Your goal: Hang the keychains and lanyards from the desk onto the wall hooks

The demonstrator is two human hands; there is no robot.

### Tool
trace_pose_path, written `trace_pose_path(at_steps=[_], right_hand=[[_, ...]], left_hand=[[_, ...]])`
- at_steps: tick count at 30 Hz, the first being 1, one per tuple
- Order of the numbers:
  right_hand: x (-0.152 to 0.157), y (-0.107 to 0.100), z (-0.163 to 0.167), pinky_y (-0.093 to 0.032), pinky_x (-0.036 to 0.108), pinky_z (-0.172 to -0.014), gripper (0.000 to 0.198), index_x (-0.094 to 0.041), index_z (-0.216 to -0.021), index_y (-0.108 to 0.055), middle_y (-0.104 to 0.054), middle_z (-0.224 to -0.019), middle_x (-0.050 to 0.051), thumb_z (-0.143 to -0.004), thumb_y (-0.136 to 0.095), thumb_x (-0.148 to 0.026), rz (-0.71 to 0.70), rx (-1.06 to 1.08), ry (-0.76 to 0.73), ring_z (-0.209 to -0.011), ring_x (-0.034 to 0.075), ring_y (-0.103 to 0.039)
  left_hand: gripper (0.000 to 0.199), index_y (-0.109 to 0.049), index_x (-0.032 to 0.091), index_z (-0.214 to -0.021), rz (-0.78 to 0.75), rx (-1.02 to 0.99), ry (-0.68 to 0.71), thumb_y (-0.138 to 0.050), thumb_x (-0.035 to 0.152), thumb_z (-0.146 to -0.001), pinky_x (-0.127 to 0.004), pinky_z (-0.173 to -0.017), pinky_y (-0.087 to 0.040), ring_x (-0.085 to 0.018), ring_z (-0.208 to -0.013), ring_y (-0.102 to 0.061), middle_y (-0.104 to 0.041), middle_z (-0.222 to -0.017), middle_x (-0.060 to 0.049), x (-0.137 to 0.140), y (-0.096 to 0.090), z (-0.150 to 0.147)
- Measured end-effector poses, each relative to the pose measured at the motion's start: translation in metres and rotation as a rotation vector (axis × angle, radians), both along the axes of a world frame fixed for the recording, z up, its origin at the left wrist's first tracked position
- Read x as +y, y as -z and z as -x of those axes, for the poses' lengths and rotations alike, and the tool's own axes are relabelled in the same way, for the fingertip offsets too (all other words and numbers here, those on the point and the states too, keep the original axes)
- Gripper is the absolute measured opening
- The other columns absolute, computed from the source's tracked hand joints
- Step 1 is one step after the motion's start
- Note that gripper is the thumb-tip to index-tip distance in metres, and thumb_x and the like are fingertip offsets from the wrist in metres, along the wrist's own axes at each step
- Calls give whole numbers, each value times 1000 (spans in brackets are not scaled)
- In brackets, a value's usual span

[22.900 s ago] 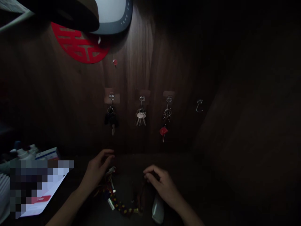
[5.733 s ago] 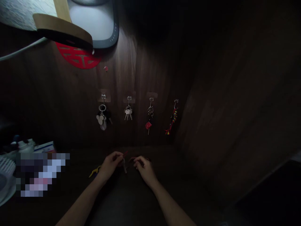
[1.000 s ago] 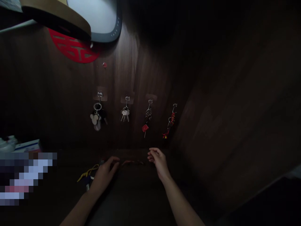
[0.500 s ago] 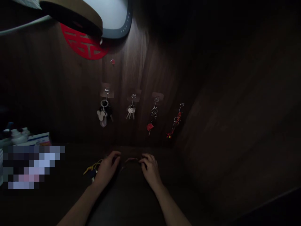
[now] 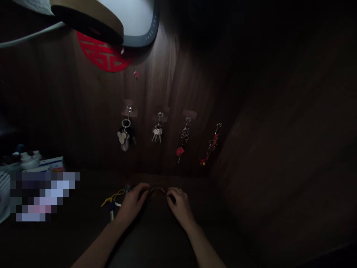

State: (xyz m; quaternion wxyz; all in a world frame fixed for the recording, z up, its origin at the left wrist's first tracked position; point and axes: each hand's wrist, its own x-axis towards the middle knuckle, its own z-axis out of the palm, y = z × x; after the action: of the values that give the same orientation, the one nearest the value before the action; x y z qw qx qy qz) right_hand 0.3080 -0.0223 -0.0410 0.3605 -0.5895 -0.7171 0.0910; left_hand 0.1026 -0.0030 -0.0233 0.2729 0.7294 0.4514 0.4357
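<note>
A thin reddish-brown strap (image 5: 158, 189) lies on the dark tabletop between my two hands; the dimness hides its exact kind. My left hand (image 5: 135, 201) is curled at its left end, thumb and fingertips closed in on it. At the other end, the bent fingers of my right hand (image 5: 178, 203) pinch the strap. Just left of my left hand lie keys (image 5: 112, 208) with a dark blue head and a yellow cord (image 5: 111, 198). A small metallic thing (image 5: 127, 188) shows partly behind that hand.
On the back panel hang a key bunch with a mouse-shaped charm (image 5: 122, 137), plain keys (image 5: 157, 134), keys with a red tag (image 5: 180, 150) and a red beaded keychain (image 5: 212, 145). White bottles (image 5: 28, 160) and a box (image 5: 52, 163) stand left. A lamp head (image 5: 89, 20) juts overhead.
My left hand has moved right to the strap's end, its fingers drawing closer together, uncovering more of the blue-headed keys. My right hand stays near the same place. The view has shifted slightly.
</note>
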Motion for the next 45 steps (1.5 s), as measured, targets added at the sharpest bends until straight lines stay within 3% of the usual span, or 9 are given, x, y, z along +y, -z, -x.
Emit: trace_pose_path(at_steps=[6, 10, 14, 22, 26, 30, 35, 40, 45], right_hand=[[1, 0, 5, -41, 34, -74, 19, -26, -89, -64, -66, -85, 3, -75, -57, -15, 10, 121, 62, -82, 23, -58], [-2, -6, 16, -42, 28, -63, 5, -22, -77, -60, -63, -69, 0, -78, -56, -25, 98, 425, -66, -67, 18, -58], [-6, -15, 26, -41, 24, -55, 21, -20, -67, -55, -57, -57, -3, -76, -62, -38, 195, 744, -175, -55, 14, -54], [-13, -26, 30, -36, 22, -53, 25, -17, -81, -68, -69, -74, 4, -71, -70, -40, 359, 1088, -378, -54, 11, -52], [-14, -29, 30, -32, 22, -50, 31, -18, -94, -71, -70, -84, 7, -70, -70, -39, 377, 1145, -421, -55, 11, -51], [-12, -30, 27, -24, 22, -42, 38, -18, -101, -70, -71, -87, 9, -71, -68, -42, 402, 1158, -389, -43, 8, -44], [-10, -30, 23, -16, 22, -39, 34, -19, -98, -71, -73, -89, 10, -74, -65, -42, 313, 1128, -332, -36, 4, -31], [-7, -30, 20, -21, 23, -39, 35, -19, -99, -71, -72, -98, 12, -77, -60, -44, 248, 1093, -329, -36, 5, -30], [-4, -26, 18, -25, 23, -41, 35, -18, -100, -70, -73, -92, 10, -77, -60, -43, 214, 1094, -294, -37, 5, -31]], left_hand=[[21, -60, 24, -99, -15, 22, 39, -46, 24, -84, -34, -86, -49, -21, -95, -64, -70, -99, -4, 0, 4, -2], [22, -62, 25, -100, -58, 43, 89, -49, 20, -82, -35, -88, -47, -21, -96, -63, -69, -100, -3, -5, 1, -6], [28, -62, 27, -104, -148, 76, 150, -55, 16, -79, -37, -89, -46, -23, -99, -61, -68, -103, -4, -10, 0, -9], [24, -63, 26, -99, -77, 22, 182, -55, 16, -79, -36, -86, -44, -23, -95, -61, -69, -101, -5, -12, 2, -18], [18, -65, 24, -88, -6, -36, 190, -49, 18, -81, -33, -84, -45, -22, -88, -62, -70, -90, -4, -15, 1, -22], [30, -64, 24, -102, 83, -146, 203, -43, 17, -81, -30, -84, -45, -21, -90, -62, -71, -94, -3, -17, -4, -23], [40, -65, 20, -89, 220, -309, 289, -28, 35, -92, -27, -78, -46, -18, -80, -60, -66, -79, -1, -19, -18, -22], [30, -62, 19, -68, 339, -292, 275, -50, 43, -81, -24, -65, -42, -15, -65, -53, -57, -62, 3, -19, -23, -25], [34, -60, 18, -63, 423, -316, 292, -52, 46, -80, -22, -54, -36, -11, -52, -45, -48, -51, 6, -17, -21, -24]])
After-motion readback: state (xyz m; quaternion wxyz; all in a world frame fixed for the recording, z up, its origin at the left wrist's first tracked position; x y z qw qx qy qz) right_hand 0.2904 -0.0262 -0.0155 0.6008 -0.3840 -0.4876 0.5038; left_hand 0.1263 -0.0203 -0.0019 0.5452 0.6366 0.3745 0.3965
